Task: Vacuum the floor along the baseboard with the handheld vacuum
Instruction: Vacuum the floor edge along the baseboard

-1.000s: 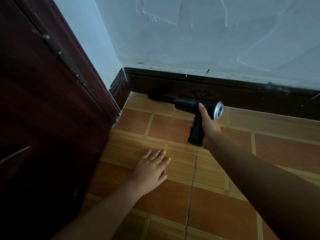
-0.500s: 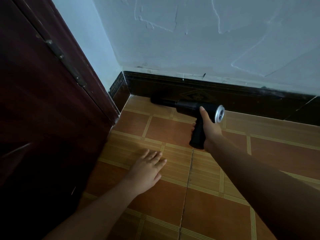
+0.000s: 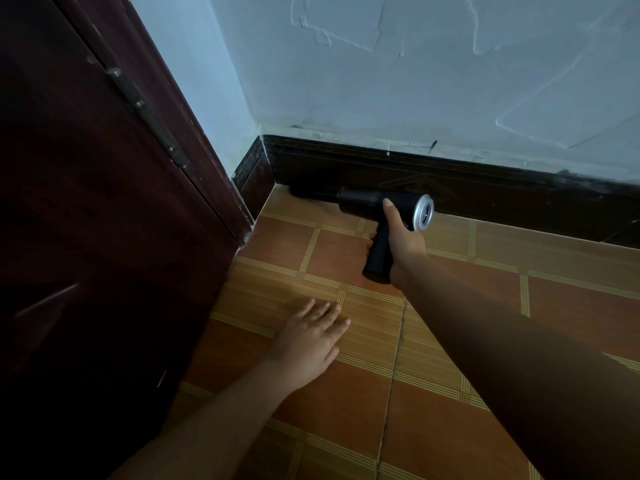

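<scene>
A black handheld vacuum [image 3: 363, 199] with a silver rear cap lies low against the dark baseboard [image 3: 485, 188]. Its nozzle points left and reaches almost into the room corner. My right hand [image 3: 401, 237] grips the vacuum's black handle, thumb stretched up along the body. My left hand [image 3: 311, 336] rests flat on the orange tiled floor [image 3: 346, 410], fingers straight, well short of the vacuum.
A dark red wooden door [image 3: 104, 220] with hinges fills the left side and meets the corner. The pale blue plaster wall [image 3: 415, 81] rises above the baseboard. A crack runs between floor tiles below my right forearm.
The vacuum has slid left along the baseboard, so its nozzle now sits nearer the corner. My left hand stays planted on the floor.
</scene>
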`<action>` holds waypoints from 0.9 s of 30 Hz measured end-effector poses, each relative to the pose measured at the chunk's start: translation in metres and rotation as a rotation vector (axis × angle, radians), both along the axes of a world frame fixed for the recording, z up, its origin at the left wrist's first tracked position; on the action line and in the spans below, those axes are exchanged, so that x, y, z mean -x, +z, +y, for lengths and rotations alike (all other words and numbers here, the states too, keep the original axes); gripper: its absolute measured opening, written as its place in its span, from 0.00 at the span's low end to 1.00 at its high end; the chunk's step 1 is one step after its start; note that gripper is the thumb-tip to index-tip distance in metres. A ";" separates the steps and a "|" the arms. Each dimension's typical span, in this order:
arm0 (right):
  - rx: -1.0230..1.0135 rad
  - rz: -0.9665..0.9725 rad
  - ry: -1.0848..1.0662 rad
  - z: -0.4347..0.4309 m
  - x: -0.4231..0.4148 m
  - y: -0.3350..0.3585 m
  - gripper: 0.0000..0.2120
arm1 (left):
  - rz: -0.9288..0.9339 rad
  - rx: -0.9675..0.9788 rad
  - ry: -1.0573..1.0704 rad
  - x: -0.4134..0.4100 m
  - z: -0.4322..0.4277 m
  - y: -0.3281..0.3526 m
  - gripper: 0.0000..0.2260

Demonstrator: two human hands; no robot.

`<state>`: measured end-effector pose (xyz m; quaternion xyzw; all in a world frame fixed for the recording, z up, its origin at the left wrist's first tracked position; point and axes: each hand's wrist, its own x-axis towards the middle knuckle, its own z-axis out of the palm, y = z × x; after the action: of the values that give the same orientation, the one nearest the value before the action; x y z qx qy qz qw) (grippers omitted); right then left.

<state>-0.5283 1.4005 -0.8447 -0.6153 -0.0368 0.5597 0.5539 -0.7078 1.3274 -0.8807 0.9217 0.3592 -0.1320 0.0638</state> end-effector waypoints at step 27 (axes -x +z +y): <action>0.046 -0.007 -0.070 -0.072 -0.099 0.011 0.24 | -0.045 0.023 -0.135 -0.067 -0.016 0.018 0.22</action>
<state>-0.4296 1.3287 -0.8332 -0.6308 -0.0043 0.5384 0.5588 -0.6404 1.3110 -0.8632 0.9457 0.2933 -0.1194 0.0735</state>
